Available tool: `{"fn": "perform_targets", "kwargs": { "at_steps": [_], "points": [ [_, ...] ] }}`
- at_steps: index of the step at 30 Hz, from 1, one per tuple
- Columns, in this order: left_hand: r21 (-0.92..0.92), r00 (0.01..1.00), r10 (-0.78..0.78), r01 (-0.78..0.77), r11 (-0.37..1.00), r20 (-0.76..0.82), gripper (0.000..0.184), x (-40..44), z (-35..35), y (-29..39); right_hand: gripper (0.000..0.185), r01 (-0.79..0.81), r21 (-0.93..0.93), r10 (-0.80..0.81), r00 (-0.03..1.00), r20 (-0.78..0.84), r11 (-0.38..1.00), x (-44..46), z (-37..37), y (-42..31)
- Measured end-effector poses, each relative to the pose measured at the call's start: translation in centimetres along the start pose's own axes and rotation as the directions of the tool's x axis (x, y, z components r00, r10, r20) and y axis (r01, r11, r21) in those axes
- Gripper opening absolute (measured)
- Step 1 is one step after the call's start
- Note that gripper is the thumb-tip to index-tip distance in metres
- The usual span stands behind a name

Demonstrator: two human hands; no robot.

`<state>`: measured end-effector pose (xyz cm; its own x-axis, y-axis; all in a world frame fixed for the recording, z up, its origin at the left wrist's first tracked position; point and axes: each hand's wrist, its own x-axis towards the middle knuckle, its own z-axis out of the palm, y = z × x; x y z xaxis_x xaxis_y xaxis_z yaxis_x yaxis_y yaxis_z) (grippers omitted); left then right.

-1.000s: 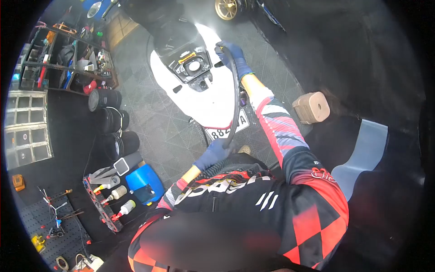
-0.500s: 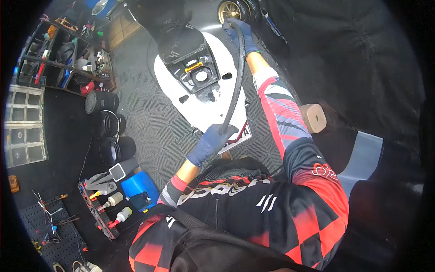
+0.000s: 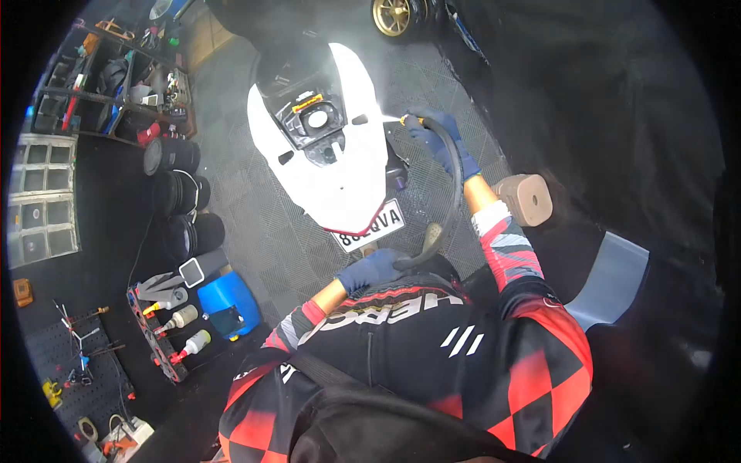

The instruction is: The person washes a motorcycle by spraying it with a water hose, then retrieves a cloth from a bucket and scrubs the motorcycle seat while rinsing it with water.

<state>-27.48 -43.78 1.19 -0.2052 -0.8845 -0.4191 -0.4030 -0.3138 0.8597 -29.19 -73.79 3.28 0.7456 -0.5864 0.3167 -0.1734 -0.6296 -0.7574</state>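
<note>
A dark hose curves between my two blue-gloved hands. My right hand is closed round its upper end, where a yellow nozzle tip points left and a white spray reaches toward the motorcycle's side. Low in front of my torso, my left hand grips the hose's lower part. The white motorcycle tail stands just left of the hose, with an open seat compartment and a number plate at its rear end. Neither hand touches the motorcycle.
Black buckets line the left side, below a shelf of parts. A blue container and a bottle rack are at the lower left. A beige stool stands at the right, a gold wheel at the top.
My right hand has moved down and right with the nozzle, away from the gold wheel. My left hand has shifted down and right, and the hose bends more sharply.
</note>
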Motion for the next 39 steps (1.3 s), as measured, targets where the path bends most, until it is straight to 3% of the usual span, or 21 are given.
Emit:
{"fn": "perform_targets", "kwargs": {
  "at_steps": [6, 8, 9, 10, 12, 16, 17, 18, 20, 21, 25, 28, 29, 30, 31, 32, 33, 34, 36, 37, 39],
  "points": [
    [0.062, 0.994, -0.054, 0.060, 0.996, -0.091, 0.032, 4.1, 3.4, 2.9, 0.019, 0.016, 0.204, 0.007, 0.994, -0.110, 0.979, 0.4, -5.8, -0.6],
    [0.054, 0.986, -0.095, 0.103, 0.993, -0.138, 0.032, 5.1, 4.2, 4.2, 0.024, 0.200, 0.253, -0.162, 0.973, -0.164, 0.946, 2.0, -6.4, 0.6],
    [0.048, 0.975, -0.152, 0.162, 0.986, -0.163, 0.033, 5.5, 4.7, 4.3, 0.022, -0.103, 0.445, 0.093, 0.995, 0.045, 0.890, 2.6, -6.4, 1.1],
    [0.039, 0.959, -0.208, 0.219, 0.975, -0.190, 0.033, 5.8, 5.2, 4.5, 0.022, -0.106, 0.462, 0.096, 0.994, 0.044, 0.880, 3.3, -5.7, 2.0],
    [-0.024, 0.946, -0.256, 0.257, 0.966, -0.200, 0.033, 6.4, 5.9, 5.0, 0.012, 0.337, 0.146, -0.265, 0.891, -0.368, 0.930, 4.3, -4.9, 2.7],
    [-0.163, 0.891, -0.346, 0.311, 0.937, -0.294, 0.031, 7.2, 7.7, 4.7, 0.015, 0.117, 0.422, 0.008, 0.959, -0.282, 0.899, 3.4, -5.5, 5.0],
    [-0.141, 0.854, -0.388, 0.362, 0.922, -0.346, 0.029, 7.5, 8.1, 4.1, 0.016, 0.148, 0.568, 0.027, 0.957, -0.288, 0.810, 2.8, -5.7, 6.2],
    [-0.142, 0.852, -0.402, 0.376, 0.916, -0.336, 0.029, 7.6, 8.4, 4.2, 0.016, 0.135, 0.577, 0.042, 0.958, -0.284, 0.805, 1.8, -4.9, 7.8],
    [-0.186, 0.846, -0.413, 0.370, 0.910, -0.339, 0.029, 7.8, 8.7, 4.3, 0.019, 0.034, 0.360, 0.085, 0.946, -0.311, 0.932, -0.2, -3.2, 10.6],
    [-0.197, 0.833, -0.462, 0.419, 0.886, -0.305, 0.029, 7.7, 9.1, 4.1, 0.023, -0.110, 0.465, 0.206, 0.965, -0.161, 0.878, -1.7, -3.4, 10.7],
    [-0.203, 0.868, -0.434, 0.392, 0.897, -0.242, 0.025, 8.0, 10.4, 2.6, 0.023, -0.227, 0.497, 0.296, 0.953, -0.064, 0.837, -6.8, -1.9, 13.0],
    [-0.322, 0.890, -0.405, 0.328, 0.888, -0.211, 0.026, 7.6, 11.4, 0.6, 0.023, -0.123, 0.436, 0.202, 0.970, -0.138, 0.892, -9.0, -2.3, 15.0],
    [-0.274, 0.871, -0.426, 0.360, 0.892, -0.244, 0.028, 7.7, 11.7, -0.3, 0.020, -0.258, 0.611, 0.269, 0.960, 0.076, 0.748, -9.1, -0.6, 18.5],
    [-0.224, 0.852, -0.445, 0.394, 0.892, -0.276, 0.031, 7.5, 12.4, -1.8, 0.020, -0.269, 0.613, 0.277, 0.957, 0.085, 0.743, -9.7, -0.6, 19.1],
    [-0.267, 0.851, -0.425, 0.351, 0.898, -0.310, 0.036, 7.5, 13.0, -2.5, 0.018, -0.477, 0.776, 0.359, 0.868, 0.342, 0.413, -10.1, -0.8, 19.3],
    [-0.272, 0.850, -0.431, 0.357, 0.894, -0.301, 0.036, 7.0, 13.7, -3.1, 0.017, -0.630, 0.776, 0.328, 0.737, 0.590, 0.020, -10.5, -1.1, 19.5],
    [-0.295, 0.836, -0.457, 0.374, 0.879, -0.303, 0.036, 7.1, 13.2, -0.7, 0.015, -0.586, 0.787, 0.405, 0.683, 0.608, -0.194, -11.1, -2.1, 17.2],
    [-0.319, 0.822, -0.481, 0.387, 0.865, -0.307, 0.036, 7.3, 13.0, 0.6, 0.015, -0.592, 0.782, 0.408, 0.675, 0.614, -0.195, -12.2, -1.1, 18.0],
    [-0.357, 0.807, -0.494, 0.379, 0.854, -0.324, 0.038, 6.6, 15.8, -5.4, 0.016, -0.621, 0.740, 0.267, 0.691, 0.672, -0.257, -14.0, 0.9, 19.0],
    [-0.385, 0.792, -0.505, 0.372, 0.845, -0.342, 0.040, 6.3, 16.8, -7.6, 0.017, -0.640, 0.759, 0.415, 0.662, 0.624, -0.118, -14.5, 1.1, 18.0],
    [-0.406, 0.810, -0.475, 0.328, 0.853, -0.344, 0.041, 6.0, 17.2, -7.5, 0.018, -0.658, 0.724, 0.370, 0.632, 0.681, -0.209, -14.6, 0.0, 17.9]
  ]
}}
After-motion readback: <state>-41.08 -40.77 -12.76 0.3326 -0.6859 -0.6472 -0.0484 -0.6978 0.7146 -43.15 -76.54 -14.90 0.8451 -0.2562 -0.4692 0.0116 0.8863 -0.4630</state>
